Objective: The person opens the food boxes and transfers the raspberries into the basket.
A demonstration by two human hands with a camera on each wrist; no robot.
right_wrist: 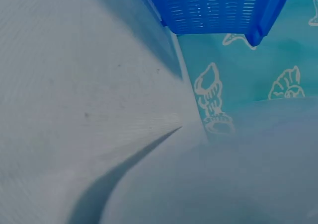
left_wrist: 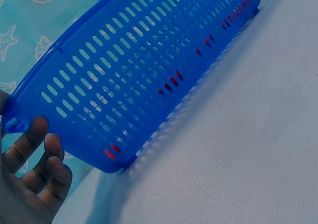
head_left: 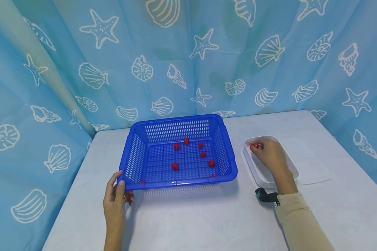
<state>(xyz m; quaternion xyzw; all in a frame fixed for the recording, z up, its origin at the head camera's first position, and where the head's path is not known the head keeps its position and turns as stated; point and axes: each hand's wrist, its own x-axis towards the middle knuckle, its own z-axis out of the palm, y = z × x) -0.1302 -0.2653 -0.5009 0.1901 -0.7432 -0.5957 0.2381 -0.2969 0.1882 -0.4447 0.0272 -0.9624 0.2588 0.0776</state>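
A blue slotted plastic basket (head_left: pixel 188 182) stands on the table with several small red berry-like pieces (head_left: pixel 175 166) scattered over its floor. My left hand (head_left: pixel 114 200) grips its front left corner by the rim; in the left wrist view the other fingers (left_wrist: pixel 58 177) curl loosely below that corner. My right hand (head_left: pixel 271 155) reaches into a white rectangular container (head_left: pixel 293 166) to the basket's right. Its fingertips pinch a red piece (head_left: pixel 254 146) near the container's far left corner. The right wrist view does not show that hand, only the container's blurred wall (right_wrist: pixel 223 184).
A white cloth covers the table (head_left: pixel 188 219). Right of the container lies a flat translucent lid (head_left: pixel 314 174). A blue curtain (head_left: pixel 182 52) with shells and starfish hangs behind and at both sides. A dark strap camera (head_left: pixel 265 196) sits on the right wrist.
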